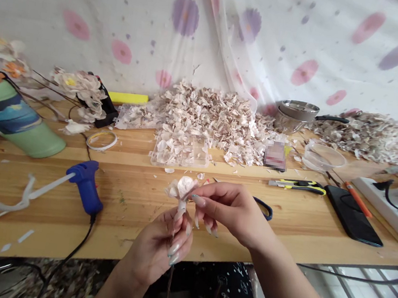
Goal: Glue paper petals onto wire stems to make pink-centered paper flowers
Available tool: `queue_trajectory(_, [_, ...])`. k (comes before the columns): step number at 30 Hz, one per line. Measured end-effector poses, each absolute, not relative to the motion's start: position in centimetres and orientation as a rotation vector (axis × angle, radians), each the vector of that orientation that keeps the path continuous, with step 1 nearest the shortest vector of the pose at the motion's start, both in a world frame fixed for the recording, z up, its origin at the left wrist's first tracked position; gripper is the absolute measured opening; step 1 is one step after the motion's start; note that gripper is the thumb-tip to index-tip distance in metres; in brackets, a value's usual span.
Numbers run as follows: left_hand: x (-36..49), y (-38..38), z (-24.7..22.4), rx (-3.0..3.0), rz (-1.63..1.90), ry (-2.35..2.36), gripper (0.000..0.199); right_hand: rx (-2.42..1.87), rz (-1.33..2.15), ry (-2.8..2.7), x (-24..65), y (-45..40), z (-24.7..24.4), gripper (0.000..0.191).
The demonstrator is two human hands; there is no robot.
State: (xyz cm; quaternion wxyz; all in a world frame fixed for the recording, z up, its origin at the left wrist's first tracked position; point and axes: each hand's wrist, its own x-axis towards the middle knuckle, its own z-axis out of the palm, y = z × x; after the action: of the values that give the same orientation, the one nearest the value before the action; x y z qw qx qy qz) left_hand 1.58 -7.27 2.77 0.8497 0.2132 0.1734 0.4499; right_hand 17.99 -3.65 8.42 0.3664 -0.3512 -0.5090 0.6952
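Observation:
A small pale flower (183, 186) stands upright on a thin brown stem above the table's front part. My left hand (168, 242) is closed round the stem just below the blossom, over a whitish wrapped part. At the blossom's right side, my right hand (223, 206) pinches with thumb and forefinger at the petals; whether a separate petal is between the fingertips is too small to tell. Behind the flower lies a clear compartment box (199, 161) with loose petals. A large heap of dried petals (210, 116) rises behind it.
A blue glue gun (87, 185) and tape roll (101, 140) are on the left, near a green painted vase (22, 121). Scissors (264, 208) lie partly behind my right hand. A cutter (299, 185), a phone (353, 216) and a power strip (392, 208) are on the right.

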Motion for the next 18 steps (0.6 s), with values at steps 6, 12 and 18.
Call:
queue_trajectory(6, [1.6, -7.1, 2.8, 0.322, 0.920, 0.393, 0.021, -0.812, 1.665, -1.324, 17.5, -3.8, 6.7, 0.025])
queue_trajectory(12, [1.6, -7.1, 2.3, 0.264, 0.908, 0.505, 0.026, -1.015, 1.410, -1.511, 17.2, -4.3, 4.9, 0.030])
queue_trajectory(18, [1.8, -7.6, 1.9, 0.212, 0.908, 0.642, 0.033, -1.104, 1.240, -1.686, 17.7, -5.1, 3.5, 0.032])
